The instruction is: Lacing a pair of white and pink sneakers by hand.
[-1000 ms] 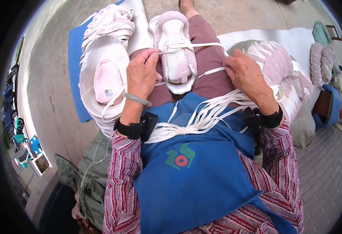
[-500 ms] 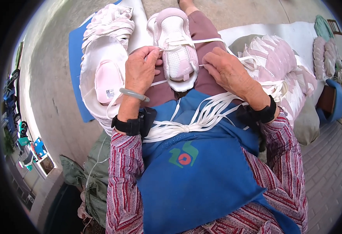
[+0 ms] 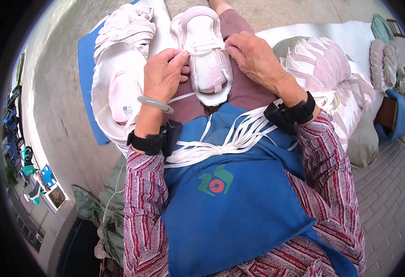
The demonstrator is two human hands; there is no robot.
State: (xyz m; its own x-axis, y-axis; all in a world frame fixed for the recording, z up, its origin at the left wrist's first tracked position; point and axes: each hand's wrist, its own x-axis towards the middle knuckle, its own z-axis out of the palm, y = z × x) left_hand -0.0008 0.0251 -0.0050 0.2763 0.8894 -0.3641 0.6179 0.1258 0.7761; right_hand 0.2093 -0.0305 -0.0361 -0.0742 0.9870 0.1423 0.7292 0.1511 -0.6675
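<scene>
A pale pink and white sneaker [image 3: 205, 55] rests on my lap, toe pointing toward me. My left hand [image 3: 163, 76] pinches a white shoelace [image 3: 198, 52] at the shoe's left side. My right hand [image 3: 253, 55] grips the same lace on the right side of the shoe. The lace runs taut across the shoe's upper between both hands. A bundle of loose white laces [image 3: 221, 141] lies across my blue apron [image 3: 230, 203] just below my wrists.
To my left, a white sack [image 3: 115, 69] with more pink shoes lies on a blue mat [image 3: 86, 55]. At my right sits a stack of pink and white shoe uppers [image 3: 331, 69]. A grey-green bag [image 3: 366, 138] lies beside brick paving.
My right hand has moved left from the pile onto the shoe. Both hands now pull the lace tight across it.
</scene>
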